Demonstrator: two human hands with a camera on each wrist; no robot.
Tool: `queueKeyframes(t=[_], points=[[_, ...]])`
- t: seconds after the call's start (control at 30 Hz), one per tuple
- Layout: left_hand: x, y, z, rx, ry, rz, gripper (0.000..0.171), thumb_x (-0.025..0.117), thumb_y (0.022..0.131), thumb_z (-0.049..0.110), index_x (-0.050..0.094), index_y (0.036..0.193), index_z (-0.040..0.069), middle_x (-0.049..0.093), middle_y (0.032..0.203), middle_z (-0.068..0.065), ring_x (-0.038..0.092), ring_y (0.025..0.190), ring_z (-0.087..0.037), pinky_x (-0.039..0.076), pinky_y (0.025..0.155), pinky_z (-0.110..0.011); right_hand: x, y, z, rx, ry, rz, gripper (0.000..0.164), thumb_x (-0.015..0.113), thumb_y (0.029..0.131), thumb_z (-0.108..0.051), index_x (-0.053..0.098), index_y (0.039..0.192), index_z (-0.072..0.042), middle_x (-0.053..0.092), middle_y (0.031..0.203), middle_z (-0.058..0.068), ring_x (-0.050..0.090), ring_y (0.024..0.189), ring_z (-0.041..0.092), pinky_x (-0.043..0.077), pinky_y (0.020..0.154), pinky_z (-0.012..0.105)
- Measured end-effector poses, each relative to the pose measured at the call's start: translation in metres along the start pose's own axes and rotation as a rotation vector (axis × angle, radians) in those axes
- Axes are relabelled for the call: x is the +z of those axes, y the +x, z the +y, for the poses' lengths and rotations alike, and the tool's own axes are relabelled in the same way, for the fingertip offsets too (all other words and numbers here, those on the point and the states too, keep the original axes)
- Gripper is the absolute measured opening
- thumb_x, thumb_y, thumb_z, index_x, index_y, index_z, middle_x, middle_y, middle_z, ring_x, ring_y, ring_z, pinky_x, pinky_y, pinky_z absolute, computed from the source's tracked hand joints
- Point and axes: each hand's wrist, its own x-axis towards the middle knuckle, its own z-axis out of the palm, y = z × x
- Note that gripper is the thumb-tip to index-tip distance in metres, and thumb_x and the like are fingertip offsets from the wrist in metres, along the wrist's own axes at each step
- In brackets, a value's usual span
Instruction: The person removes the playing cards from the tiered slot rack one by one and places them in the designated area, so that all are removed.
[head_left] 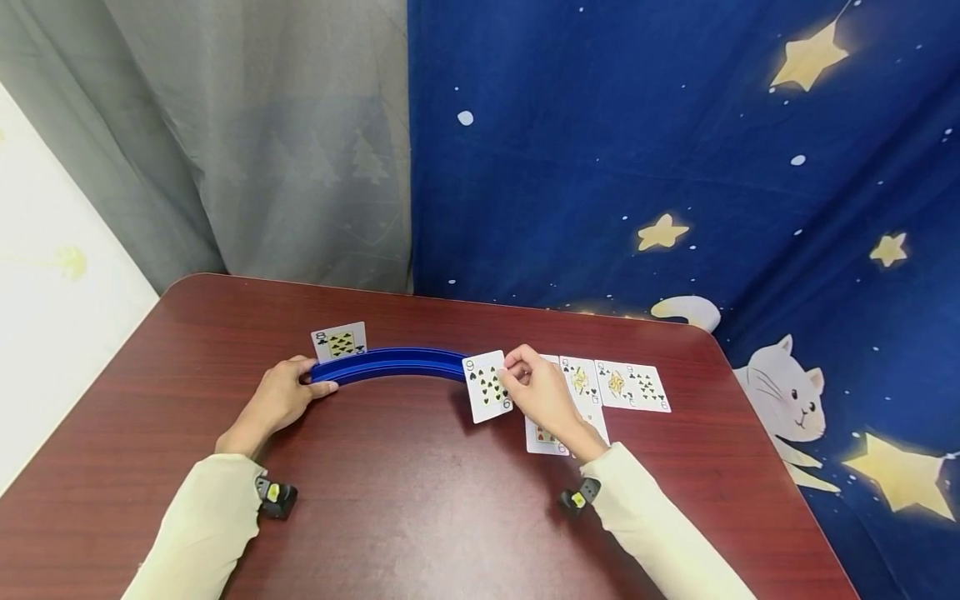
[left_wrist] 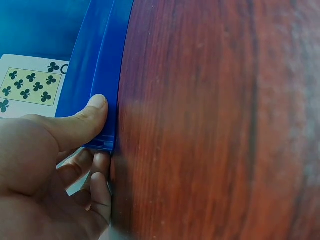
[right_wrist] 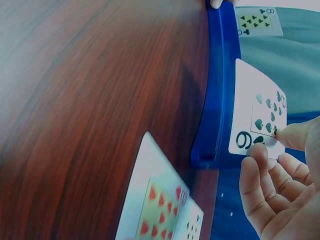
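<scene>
A curved blue card holder [head_left: 397,360] lies on the table, and the left hand [head_left: 279,398] grips its left end. In the left wrist view the thumb [left_wrist: 92,117] lies over the holder's top while the other fingers curl at its end. An eight of clubs [head_left: 339,340] stands upright in the holder near that hand. The right hand [head_left: 546,398] pinches a nine of spades [head_left: 483,393] by one side between thumb and fingers. This card is raised at the holder's right end, overlapping it in the right wrist view [right_wrist: 257,100].
Several face-up playing cards [head_left: 633,387] lie overlapping on the table right of the holder, partly hidden by the right hand. A red heart card [right_wrist: 160,200] lies nearest the person. The brown table [head_left: 420,500] ends at a grey curtain [head_left: 300,167] and a blue starry curtain [head_left: 555,167].
</scene>
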Motion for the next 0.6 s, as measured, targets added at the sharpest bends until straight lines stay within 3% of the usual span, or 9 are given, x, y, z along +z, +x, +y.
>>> queueKeyframes(t=[0.23,0.6], points=[[0.000,0.000,0.000,-0.002,-0.002,-0.006,0.033,0.070,0.093,0.020,0.065,0.111,-0.007,0.061,0.109,-0.022,0.055,0.089,-0.033,0.043,0.080,-0.046,-0.021,-0.008,0.020,0.089,-0.071,-0.012,0.021,0.076,0.086,-0.027,0.061,0.094,-0.014,0.068,0.078,0.000,0.060,0.065,0.013,0.046,0.062,0.029],[0.000,0.001,-0.002,-0.013,-0.001,-0.009,0.035,0.069,0.094,0.021,0.064,0.114,-0.007,0.061,0.111,-0.023,0.055,0.090,-0.034,0.044,0.081,-0.046,-0.053,-0.021,0.051,0.180,-0.201,-0.007,0.029,0.079,0.084,-0.030,0.062,0.097,-0.010,0.066,0.077,0.004,0.056,0.070,0.017,0.040,0.065,0.032]])
